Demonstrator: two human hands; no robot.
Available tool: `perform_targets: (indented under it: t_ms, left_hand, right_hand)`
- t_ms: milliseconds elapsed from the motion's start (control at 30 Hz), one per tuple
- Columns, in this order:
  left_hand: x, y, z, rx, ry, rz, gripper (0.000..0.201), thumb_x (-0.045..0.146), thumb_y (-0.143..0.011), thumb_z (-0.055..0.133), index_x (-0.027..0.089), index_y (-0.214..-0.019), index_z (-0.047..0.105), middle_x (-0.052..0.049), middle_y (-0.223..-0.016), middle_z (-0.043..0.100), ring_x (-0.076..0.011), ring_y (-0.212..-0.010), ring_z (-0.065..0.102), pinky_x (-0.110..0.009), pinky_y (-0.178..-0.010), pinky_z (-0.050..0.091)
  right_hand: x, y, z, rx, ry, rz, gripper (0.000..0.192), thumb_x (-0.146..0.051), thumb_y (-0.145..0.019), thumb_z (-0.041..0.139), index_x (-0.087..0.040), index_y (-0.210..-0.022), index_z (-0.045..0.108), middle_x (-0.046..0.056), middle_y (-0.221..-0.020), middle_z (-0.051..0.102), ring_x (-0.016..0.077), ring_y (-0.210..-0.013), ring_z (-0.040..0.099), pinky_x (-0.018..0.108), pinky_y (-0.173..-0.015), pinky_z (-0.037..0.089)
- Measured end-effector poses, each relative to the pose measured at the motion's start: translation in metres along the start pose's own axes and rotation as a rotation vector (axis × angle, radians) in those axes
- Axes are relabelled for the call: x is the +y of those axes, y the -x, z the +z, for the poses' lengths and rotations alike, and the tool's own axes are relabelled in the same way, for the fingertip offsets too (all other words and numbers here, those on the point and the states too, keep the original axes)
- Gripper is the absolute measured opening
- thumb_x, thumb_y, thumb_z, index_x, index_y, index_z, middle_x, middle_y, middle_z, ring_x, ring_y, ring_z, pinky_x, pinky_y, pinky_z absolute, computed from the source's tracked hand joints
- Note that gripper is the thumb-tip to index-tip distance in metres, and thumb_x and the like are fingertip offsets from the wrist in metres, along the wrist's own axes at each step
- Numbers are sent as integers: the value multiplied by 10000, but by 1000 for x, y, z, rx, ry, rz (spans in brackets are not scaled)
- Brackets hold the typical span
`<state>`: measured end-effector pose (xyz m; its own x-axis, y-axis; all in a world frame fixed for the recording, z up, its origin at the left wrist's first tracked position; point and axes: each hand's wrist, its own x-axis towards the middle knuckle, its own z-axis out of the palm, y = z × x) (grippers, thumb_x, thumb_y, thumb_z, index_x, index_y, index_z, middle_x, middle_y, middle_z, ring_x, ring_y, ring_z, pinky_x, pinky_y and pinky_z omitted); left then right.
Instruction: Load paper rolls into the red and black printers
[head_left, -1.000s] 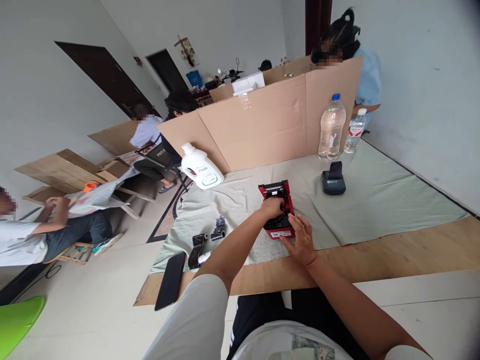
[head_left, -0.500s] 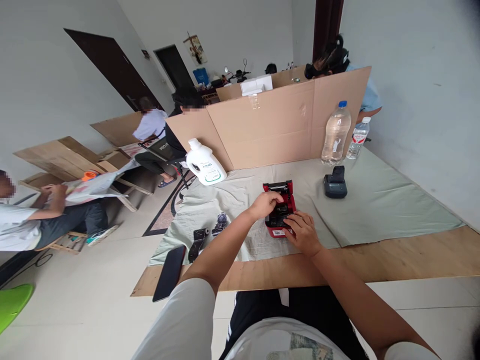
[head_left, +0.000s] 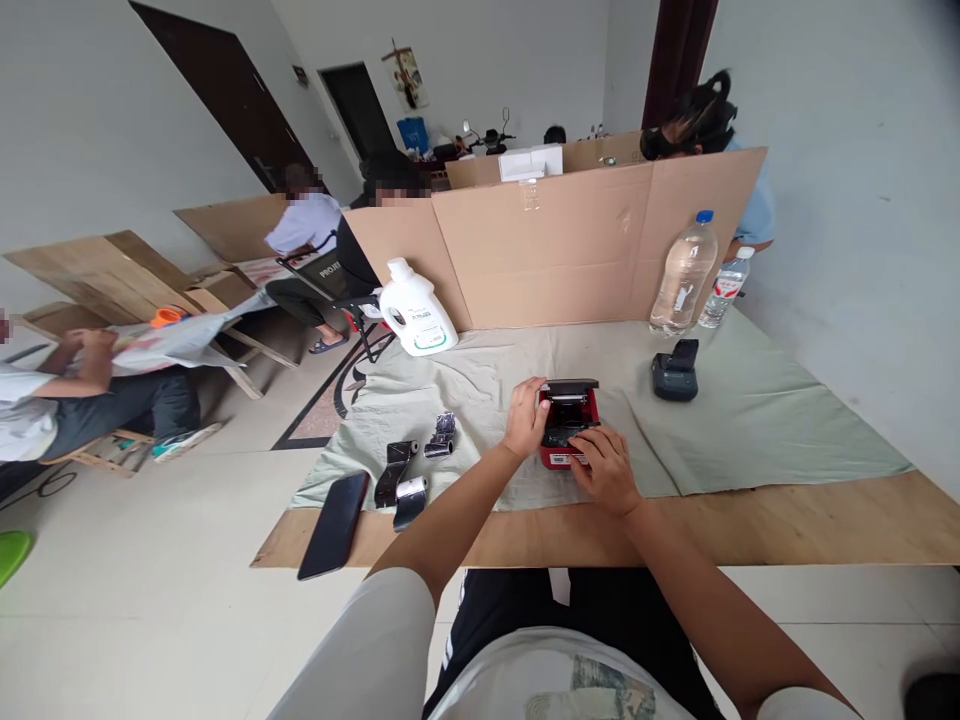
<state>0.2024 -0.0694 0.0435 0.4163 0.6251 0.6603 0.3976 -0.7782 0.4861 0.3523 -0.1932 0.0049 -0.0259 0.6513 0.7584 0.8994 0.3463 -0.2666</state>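
Observation:
A small red and black label printer (head_left: 570, 459) sits on the cloth in front of me, its black lid (head_left: 570, 385) partly raised and tilted back. My left hand (head_left: 525, 418) grips the printer's left side, fingertips up by the lid's edge. Across its front right corner lies my right hand (head_left: 609, 470), fingers curled over the front rim and reaching into the opening. What lies inside is dark and partly hidden by these fingers. Left of my forearm are a black roll (head_left: 396, 472), a smaller dark patterned roll (head_left: 441, 436) and a white-edged roll (head_left: 410, 502).
A black phone (head_left: 334, 525) lies at the table's left front. Behind stand a white jug (head_left: 420, 315), a cardboard partition (head_left: 547, 260), a large bottle (head_left: 684, 275) and a smaller bottle (head_left: 725, 290). A small black printer (head_left: 674, 373) is at right. Other people sit beyond.
My left hand has left the printer's inside and moved to its left side. The lid has swung from fully back to partly closed. My right hand stays at the front.

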Motion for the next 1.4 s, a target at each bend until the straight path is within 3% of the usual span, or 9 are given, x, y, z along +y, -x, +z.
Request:
perform_targets:
  t_ms: [200, 367, 600, 900, 1067, 1167, 1233, 1333, 1400]
  left_hand:
    - [7, 38, 10, 52, 21, 8, 535, 500, -974, 176, 146, -1231, 485, -169, -1218, 549, -245, -1211, 476, -451, -1044, 368]
    - [6, 58, 22, 115, 37, 17, 475, 458, -977, 223, 144, -1234, 470, -179, -1227, 543, -257, -1231, 467, -477, -1043, 367]
    - [7, 60, 33, 264, 73, 86, 381, 336, -969, 296, 133, -1256, 442, -175, -1209, 537, -262, -1234, 462, -478, -1013, 390]
    - [-2, 63, 44, 302, 50, 75, 359, 346, -956, 284, 161, -1199, 474, -143, -1109, 582, -271, -1166, 522, -467, -959, 404]
    - [0, 65, 43, 280, 127, 19, 382, 355, -947, 313, 163, -1254, 436, -157, -1184, 549, -276, -1208, 490, -482, -995, 390]
    - [-2, 69, 45, 273, 246, -136, 499, 429, -922, 389, 142, -1330, 383, -189, -1322, 469, -294, -1276, 431, -505, -1056, 353]
    - [-7, 72, 47, 232, 362, -267, 639, 499, -883, 462, 129, -1388, 332, -204, -1402, 411, -313, -1325, 385, -519, -1100, 307]
    - [-11, 76, 52, 86, 590, -425, 751, 546, -854, 509, 144, -1448, 286, -184, -1497, 339, -318, -1400, 302, -514, -1165, 211]
    - [-10, 77, 55, 37, 723, -543, 763, 546, -850, 526, 162, -1465, 286, -159, -1543, 285, -317, -1435, 241, -503, -1186, 167]
  right_hand:
    - [2, -1, 1, -9, 21, 8, 258, -350, -858, 590, -245, -1088, 643, 65, -1048, 649, 257, -1063, 546, 434, -962, 401]
    - [11, -10, 7, 62, 44, 17, 584, -501, -791, 650, -199, -1270, 508, 145, -1288, 540, 327, -1249, 456, 503, -1035, 377]
    - [17, -14, 18, 41, 17, 34, 709, -543, -753, 673, -176, -1311, 436, 151, -1178, 613, 321, -1168, 547, 517, -986, 423]
    - [22, -18, 11, -72, 2, 139, 831, -645, -643, 727, -177, -1277, 463, 123, -1081, 666, 285, -995, 616, 478, -926, 461]
    - [17, -13, 9, -67, -87, 182, 742, -562, -701, 719, -182, -1287, 470, 136, -1168, 623, 294, -1148, 549, 497, -997, 438]
    - [10, -4, 11, -55, -243, 349, 762, -524, -730, 698, -192, -1354, 415, 139, -1353, 509, 288, -1297, 438, 507, -1081, 363]
    - [8, -1, 14, -15, -385, 623, 823, -567, -728, 672, -186, -1393, 372, 140, -1433, 436, 288, -1329, 409, 488, -1083, 365]
    - [7, -6, 16, -61, -657, 1034, 785, -653, -748, 591, -184, -1360, 442, 117, -1385, 516, 283, -1271, 488, 449, -1034, 430]
    - [5, -13, 14, -165, -800, 1133, 729, -659, -737, 604, -203, -1299, 524, 92, -1305, 599, 280, -1208, 552, 436, -1013, 458]
